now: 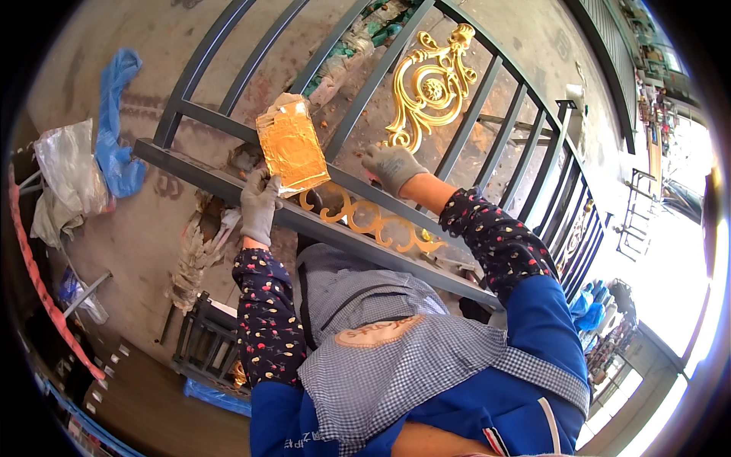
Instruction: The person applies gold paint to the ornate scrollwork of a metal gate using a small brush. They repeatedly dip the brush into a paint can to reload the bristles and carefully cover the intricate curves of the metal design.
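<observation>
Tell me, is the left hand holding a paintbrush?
No, the gloved left hand grips a gold foil booklet above the grey gate rail.

I count two gloved hands of mine, my left hand and my right hand; one packet of gold leaf; one dark metal gate lying flat; two gold scroll ornaments, a large one and a low one; one blue plastic bag

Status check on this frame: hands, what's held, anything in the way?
Left hand gloved, gripping gold foil pack. Right hand gloved, on gold scroll of grey gate. Nothing between hands and scroll.
</observation>
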The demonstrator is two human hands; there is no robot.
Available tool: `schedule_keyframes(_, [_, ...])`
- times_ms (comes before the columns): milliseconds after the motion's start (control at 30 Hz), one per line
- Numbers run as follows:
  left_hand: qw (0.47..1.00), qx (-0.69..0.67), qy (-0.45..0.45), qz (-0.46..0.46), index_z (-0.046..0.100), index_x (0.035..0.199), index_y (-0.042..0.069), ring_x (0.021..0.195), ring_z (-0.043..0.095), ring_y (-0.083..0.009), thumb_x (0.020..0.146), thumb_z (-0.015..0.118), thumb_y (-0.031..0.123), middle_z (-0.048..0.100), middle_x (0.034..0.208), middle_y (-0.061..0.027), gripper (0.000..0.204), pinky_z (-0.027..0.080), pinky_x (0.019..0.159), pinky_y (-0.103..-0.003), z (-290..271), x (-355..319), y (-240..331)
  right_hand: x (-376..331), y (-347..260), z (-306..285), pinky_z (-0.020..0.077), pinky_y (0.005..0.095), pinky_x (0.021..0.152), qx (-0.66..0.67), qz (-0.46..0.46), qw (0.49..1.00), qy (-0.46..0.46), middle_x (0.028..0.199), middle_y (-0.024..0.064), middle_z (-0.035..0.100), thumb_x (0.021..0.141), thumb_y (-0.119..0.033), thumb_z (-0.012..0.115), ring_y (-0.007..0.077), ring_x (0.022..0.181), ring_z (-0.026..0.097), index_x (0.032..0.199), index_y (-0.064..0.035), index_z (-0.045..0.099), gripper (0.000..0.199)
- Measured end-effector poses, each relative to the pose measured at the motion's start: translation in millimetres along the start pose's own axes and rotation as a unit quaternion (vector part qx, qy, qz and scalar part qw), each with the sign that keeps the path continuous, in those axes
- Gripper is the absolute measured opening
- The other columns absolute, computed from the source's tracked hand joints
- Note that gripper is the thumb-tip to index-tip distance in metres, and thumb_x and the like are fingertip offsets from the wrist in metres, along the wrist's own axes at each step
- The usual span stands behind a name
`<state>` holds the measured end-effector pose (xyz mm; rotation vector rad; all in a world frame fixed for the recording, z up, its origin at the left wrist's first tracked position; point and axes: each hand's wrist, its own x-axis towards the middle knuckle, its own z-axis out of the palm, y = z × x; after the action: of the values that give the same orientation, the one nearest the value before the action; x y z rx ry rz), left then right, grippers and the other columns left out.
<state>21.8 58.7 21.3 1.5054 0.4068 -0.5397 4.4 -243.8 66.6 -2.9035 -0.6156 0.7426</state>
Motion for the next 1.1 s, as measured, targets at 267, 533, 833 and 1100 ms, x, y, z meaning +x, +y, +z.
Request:
schedule_keyframes(267, [1.000,-0.012,-0.019,0.015,0.062,0.107,0.005,0.058,0.044,0.0016,0.096,0.066,0.016,0.056,0.079,0.0061,0.017,0.036,0.047,-0.015,-2,4,-5,-18,2,0,0.0538,0.0416,0.072,0.080,0.019,0.993,0.080,0.098,0.0072,0.060,0.081,-0.010,0.065,0.0293,0.083,0.067,0.098,-0.0109,0.062,0.017])
schedule_keyframes(533, [1.000,0.004,-0.024,0.008,0.061,0.107,0.004,0.057,0.044,0.0007,0.097,0.064,0.015,0.058,0.081,0.0053,0.015,0.037,0.048,-0.015,-5,3,-2,-65,2,28,0.0514,0.0430,0.072,0.200,0.153,0.938,0.237,0.093,0.0087,0.062,0.081,-0.010,0.066,0.0318,0.084,0.065,0.099,-0.0125,0.064,0.019])
schedule_keyframes(833, [0.999,0.043,-0.019,0.008,0.061,0.113,0.007,0.063,0.046,0.0022,0.095,0.068,0.024,0.056,0.084,0.0075,0.025,0.039,0.052,-0.013,-3,-4,2,-86,-10,73,0.0522,0.0403,0.082,0.363,0.263,0.826,0.342,0.103,0.0085,0.065,0.077,-0.008,0.065,0.0335,0.097,0.064,0.107,-0.0140,0.064,0.030])
schedule_keyframes(1100, [0.999,0.041,-0.028,0.012,0.060,0.116,0.006,0.067,0.050,-0.0011,0.093,0.070,0.024,0.061,0.092,0.0032,0.031,0.040,0.054,-0.015,-7,-4,3,-85,-9,88,0.0515,0.0428,0.079,0.402,0.346,0.767,0.361,0.101,0.0108,0.065,0.081,-0.012,0.066,0.0356,0.093,0.064,0.103,-0.0117,0.063,0.022])
